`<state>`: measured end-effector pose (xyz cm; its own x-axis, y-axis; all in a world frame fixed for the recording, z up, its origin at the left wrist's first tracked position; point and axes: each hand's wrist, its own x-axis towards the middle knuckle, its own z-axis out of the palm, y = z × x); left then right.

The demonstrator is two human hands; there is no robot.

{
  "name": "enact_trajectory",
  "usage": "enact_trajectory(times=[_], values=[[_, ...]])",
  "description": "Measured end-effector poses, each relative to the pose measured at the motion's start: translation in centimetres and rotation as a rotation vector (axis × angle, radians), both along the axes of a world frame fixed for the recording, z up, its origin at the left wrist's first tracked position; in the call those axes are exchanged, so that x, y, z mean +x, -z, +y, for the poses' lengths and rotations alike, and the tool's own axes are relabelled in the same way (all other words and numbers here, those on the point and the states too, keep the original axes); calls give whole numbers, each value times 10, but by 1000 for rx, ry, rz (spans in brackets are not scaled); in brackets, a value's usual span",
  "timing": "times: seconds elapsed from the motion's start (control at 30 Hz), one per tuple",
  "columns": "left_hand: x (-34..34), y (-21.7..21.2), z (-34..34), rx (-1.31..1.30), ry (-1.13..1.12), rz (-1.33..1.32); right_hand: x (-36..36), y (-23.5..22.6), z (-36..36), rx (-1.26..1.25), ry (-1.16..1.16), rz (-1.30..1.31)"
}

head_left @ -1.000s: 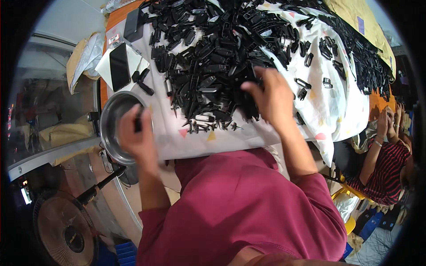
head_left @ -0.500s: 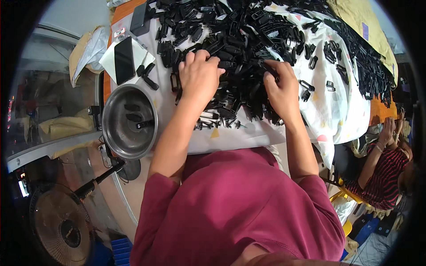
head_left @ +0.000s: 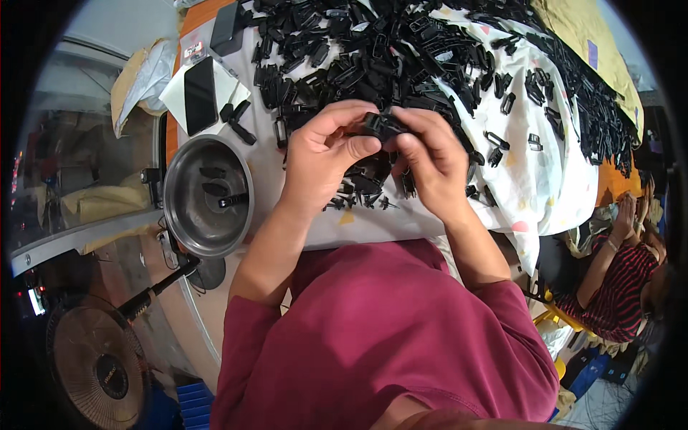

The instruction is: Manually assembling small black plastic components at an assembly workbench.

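Over the near side of a heap of black plastic parts point(head_left: 373, 72), my two hands meet at a small black plastic part point(head_left: 374, 125). My left hand point(head_left: 324, 154) pinches it between thumb and fingers. From the other side my right hand point(head_left: 434, 154) closes thumb and fingers on its right end, where a second piece may be joined; the fingers partly hide it. Below the hands, several small dark pieces point(head_left: 365, 188) lie near the table's front edge.
A steel bowl point(head_left: 208, 244) holding a few black pieces stands at the left. Behind it lie a phone point(head_left: 200, 94) on white paper and a dark box point(head_left: 226, 30). A fan point(head_left: 100, 365) is at lower left. Another person point(head_left: 616, 287) sits at the right.
My hands have come together from the heap, lifting nearer to me, with a black plastic part now held between them. Before, they were apart, reaching among the parts.
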<state>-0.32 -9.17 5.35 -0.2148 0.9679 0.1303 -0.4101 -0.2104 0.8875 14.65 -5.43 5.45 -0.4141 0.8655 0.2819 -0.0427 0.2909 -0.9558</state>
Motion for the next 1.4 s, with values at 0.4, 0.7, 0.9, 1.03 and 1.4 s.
enact_trajectory(times=[0.4, 0.7, 0.9, 1.03, 1.4], values=[[-6, -1, -7, 4, -75, 366, 12, -19, 5, 664, 82, -292], [22, 18, -18, -218, 85, -401, 5, 5, -13, 777, 168, -409], [7, 17, -18, -187, 165, -34, 11, 18, -28, -319, 46, -114], [-6, 26, 19, -160, 29, 268, 10, 22, 0, 143, 87, -380], [-30, 25, 74, 204, 16, 1733, 19, 16, 69, 582, 174, -1202]])
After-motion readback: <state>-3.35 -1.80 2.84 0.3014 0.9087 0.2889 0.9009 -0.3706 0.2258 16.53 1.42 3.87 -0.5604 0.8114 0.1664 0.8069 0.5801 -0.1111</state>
